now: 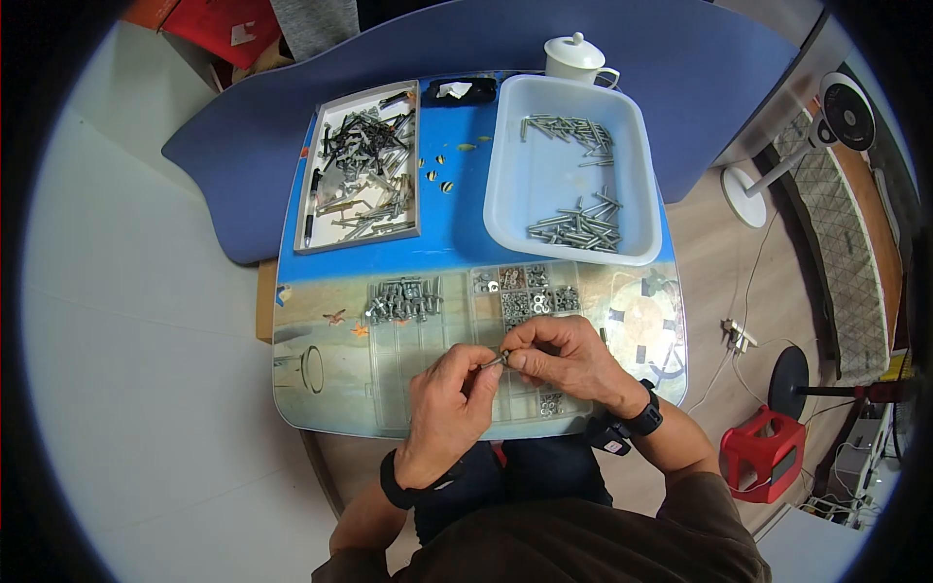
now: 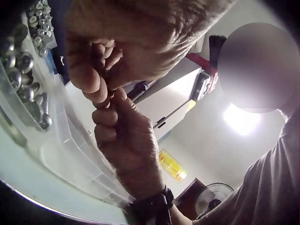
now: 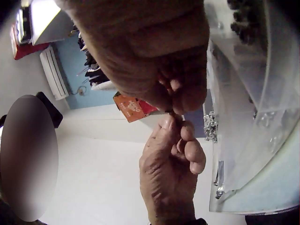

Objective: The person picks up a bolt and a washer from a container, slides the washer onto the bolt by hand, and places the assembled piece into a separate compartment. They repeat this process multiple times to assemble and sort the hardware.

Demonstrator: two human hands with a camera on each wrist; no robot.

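In the head view, my left hand point(image 1: 450, 400) pinches a thin metal bolt point(image 1: 495, 361) between thumb and forefinger. The thumb and forefinger of my right hand point(image 1: 569, 361) grip its other end, where a small dark piece shows; I cannot tell what that piece is. Both hands meet over a clear compartment box point(image 1: 389, 364). Its upper right compartments hold many nuts and washers point(image 1: 525, 296), and bolts point(image 1: 402, 301) lie heaped at its upper left. The wrist views show both hands' fingertips together, with the bolt mostly hidden.
A white tray point(image 1: 421, 219) of mixed screws and a pen stands at the back left. The white plastic basin point(image 1: 495, 185) at the back right holds two heaps of long bolts. Behind it is a lidded white cup point(image 1: 573, 60). A black case point(image 1: 432, 94) with white tissue sits between.
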